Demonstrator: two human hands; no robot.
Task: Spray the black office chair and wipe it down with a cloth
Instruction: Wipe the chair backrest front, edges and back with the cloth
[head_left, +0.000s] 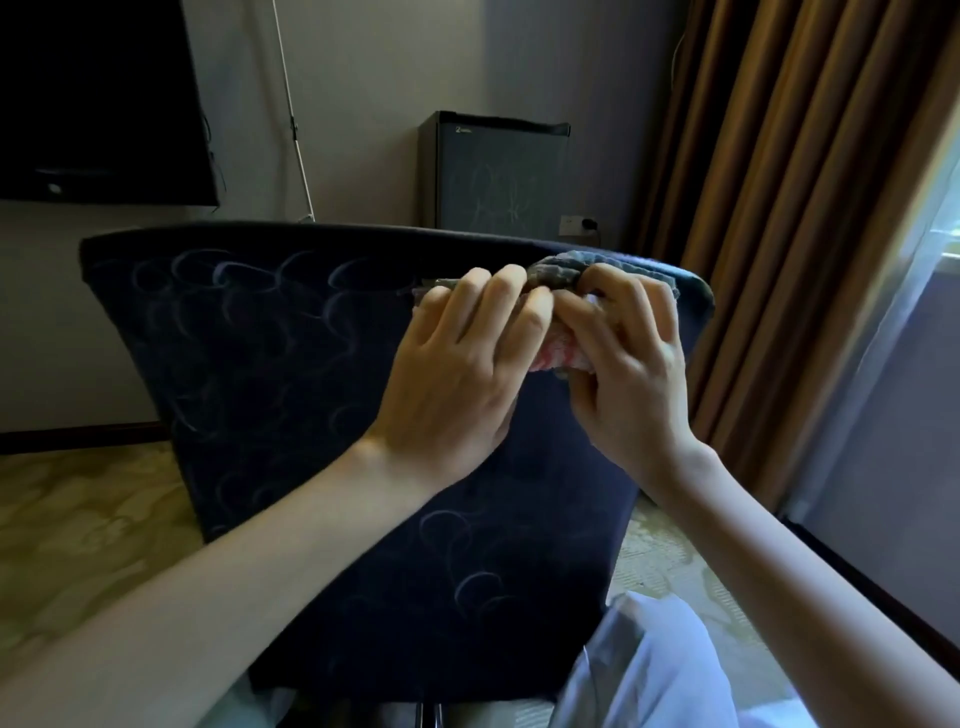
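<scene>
The black chair (270, 364) fills the middle of the view, its back facing me, dark fabric with faint looped patterns. A bunched cloth (558, 273), grey on top with pink and white below, is held against the upper right part of the chair's back near its top edge. My left hand (457, 374) grips the cloth's left side with fingers curled over it. My right hand (628, 364) pinches the cloth's right side. No spray bottle is in sight.
A small dark fridge (493, 176) stands against the far wall behind the chair. A wall-mounted TV (98, 98) is at upper left. Brown curtains (810, 208) hang at the right beside a window. Patterned carpet (78, 530) covers the floor. My light trouser leg (649, 670) is at the bottom.
</scene>
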